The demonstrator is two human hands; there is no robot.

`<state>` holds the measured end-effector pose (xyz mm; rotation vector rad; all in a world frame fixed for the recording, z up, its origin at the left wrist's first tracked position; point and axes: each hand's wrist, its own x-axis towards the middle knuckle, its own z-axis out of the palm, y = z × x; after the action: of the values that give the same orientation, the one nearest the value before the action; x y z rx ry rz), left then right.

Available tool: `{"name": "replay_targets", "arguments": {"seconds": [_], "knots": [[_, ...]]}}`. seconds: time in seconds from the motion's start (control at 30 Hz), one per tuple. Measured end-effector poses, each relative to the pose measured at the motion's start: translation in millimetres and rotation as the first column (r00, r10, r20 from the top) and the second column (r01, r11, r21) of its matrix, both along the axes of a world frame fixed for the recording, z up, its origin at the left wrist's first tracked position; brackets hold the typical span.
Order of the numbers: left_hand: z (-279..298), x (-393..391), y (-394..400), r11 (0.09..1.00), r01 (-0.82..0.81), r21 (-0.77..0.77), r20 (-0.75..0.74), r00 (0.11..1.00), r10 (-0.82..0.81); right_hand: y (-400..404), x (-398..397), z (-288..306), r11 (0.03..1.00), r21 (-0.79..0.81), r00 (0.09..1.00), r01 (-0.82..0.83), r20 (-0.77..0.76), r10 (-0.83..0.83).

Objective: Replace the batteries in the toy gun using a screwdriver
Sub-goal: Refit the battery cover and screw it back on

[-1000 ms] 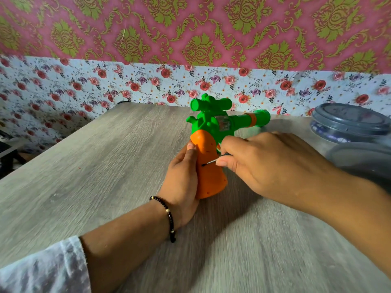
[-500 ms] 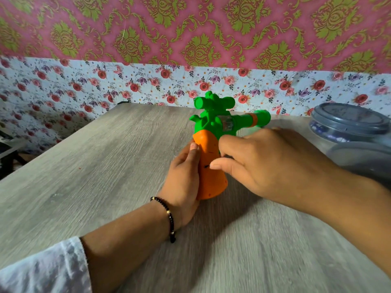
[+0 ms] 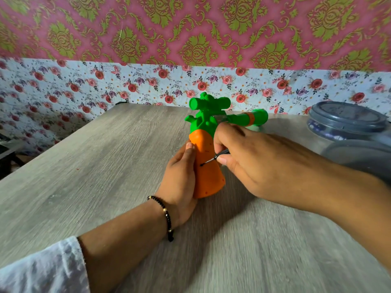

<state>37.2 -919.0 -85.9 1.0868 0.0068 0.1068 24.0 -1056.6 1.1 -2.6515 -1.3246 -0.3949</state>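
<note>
Head view: toy gun (image 3: 208, 157) stands on its orange grip on the table (image 3: 105, 166), green barrel pointing right. Left hand (image 3: 179, 182) wraps the grip from the left, fingers curled around it. Right hand (image 3: 260, 163) pinches a thin screwdriver (image 3: 209, 161), its tip at a dark spot on the grip — likely the cover screw. Hollow plastic looks light, stiff and slick, so it could tip — best braced low on the grip

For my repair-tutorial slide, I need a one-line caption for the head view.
Left hand grips the toy gun while the right hand works a screwdriver into its orange handle.
</note>
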Motion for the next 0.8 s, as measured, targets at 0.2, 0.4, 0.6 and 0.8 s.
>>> {"name": "replay_targets", "arguments": {"seconds": [0.2,0.4,0.6,0.8], "knots": [[0.5,-0.8,1.5,1.0,0.021,0.018,-0.013,1.0,-0.021,-0.3,1.3,-1.6,0.998,-0.008,0.995,0.054,0.089,-0.053],[0.8,0.5,-0.2,1.0,-0.017,-0.011,-0.039,0.999,0.016,1.4,-1.0,-2.6,0.999,-0.026,0.999,0.038,0.026,-0.037],[-3.1,1.5,1.4,1.0,-0.006,0.019,-0.021,1.0,0.007,-0.4,1.3,-4.5,0.994,-0.044,0.957,0.105,0.276,-0.089],[-2.6,3.0,2.4,0.999,0.026,-0.028,-0.032,0.999,-0.027,1.3,-1.9,-7.9,0.995,-0.063,0.974,0.078,0.22,-0.063]]}}
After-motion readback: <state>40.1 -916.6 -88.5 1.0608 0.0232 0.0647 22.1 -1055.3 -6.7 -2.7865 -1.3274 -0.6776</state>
